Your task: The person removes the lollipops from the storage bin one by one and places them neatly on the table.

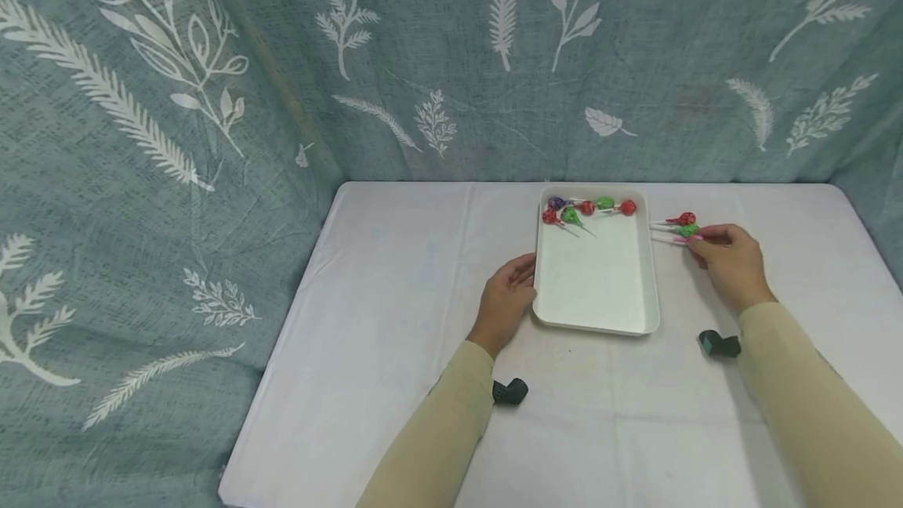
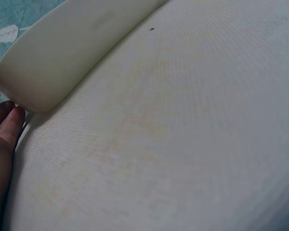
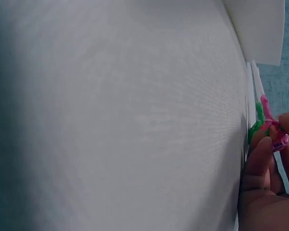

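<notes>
A white rectangular tray (image 1: 596, 281) lies on the table, with several wrapped lollipops (image 1: 587, 208) in red, green and purple grouped at its far end. My left hand (image 1: 504, 302) rests against the tray's left side, its fingertips (image 2: 17, 115) at the outer wall. To the right of the tray, my right hand (image 1: 734, 263) pinches a pink-wrapped lollipop (image 3: 266, 108) between thumb and fingers, its white stick pointing toward the tray. Just beyond it lie a green lollipop (image 1: 688, 230) and a red lollipop (image 1: 683, 219), their sticks also toward the tray.
A white cloth covers the table (image 1: 395, 296). Green-blue curtains (image 1: 451, 61) with white leaf prints hang behind it and at the left. Dark wrist devices (image 1: 511, 392) show beside both forearms.
</notes>
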`<state>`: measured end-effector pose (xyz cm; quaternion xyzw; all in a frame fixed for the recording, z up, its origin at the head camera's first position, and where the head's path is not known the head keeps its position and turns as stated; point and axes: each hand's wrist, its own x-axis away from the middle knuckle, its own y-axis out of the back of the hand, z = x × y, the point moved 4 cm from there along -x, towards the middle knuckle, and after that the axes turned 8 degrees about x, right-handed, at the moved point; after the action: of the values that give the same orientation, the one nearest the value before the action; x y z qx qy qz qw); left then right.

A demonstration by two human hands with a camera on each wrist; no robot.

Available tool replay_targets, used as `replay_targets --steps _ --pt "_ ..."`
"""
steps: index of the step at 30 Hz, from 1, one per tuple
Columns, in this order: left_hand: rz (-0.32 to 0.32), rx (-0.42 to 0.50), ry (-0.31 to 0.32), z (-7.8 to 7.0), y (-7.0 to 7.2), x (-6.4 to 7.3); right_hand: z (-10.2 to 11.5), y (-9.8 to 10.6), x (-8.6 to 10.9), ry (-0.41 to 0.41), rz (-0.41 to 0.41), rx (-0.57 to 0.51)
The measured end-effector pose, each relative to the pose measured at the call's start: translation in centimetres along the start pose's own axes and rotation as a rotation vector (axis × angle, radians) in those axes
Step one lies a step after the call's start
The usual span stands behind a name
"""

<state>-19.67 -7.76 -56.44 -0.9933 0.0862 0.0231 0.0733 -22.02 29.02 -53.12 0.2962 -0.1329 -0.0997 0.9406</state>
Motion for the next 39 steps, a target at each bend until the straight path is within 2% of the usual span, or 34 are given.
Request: replay_targets --steps 17,33,39 --pt "-0.001 0.018 -0.005 -0.07 0.07 0.03 -0.26 -0.27 -0.18 -0.007 -0.008 0.021" --pt "-0.004 0.014 -0.003 -0.15 -0.10 0.17 -0.44 -0.20 0.07 -0.041 0.029 -0.009" --pt "-0.010 0.004 0.001 -0.12 -0.09 0.18 -0.58 -0.02 0.07 -0.027 0.020 -0.027"
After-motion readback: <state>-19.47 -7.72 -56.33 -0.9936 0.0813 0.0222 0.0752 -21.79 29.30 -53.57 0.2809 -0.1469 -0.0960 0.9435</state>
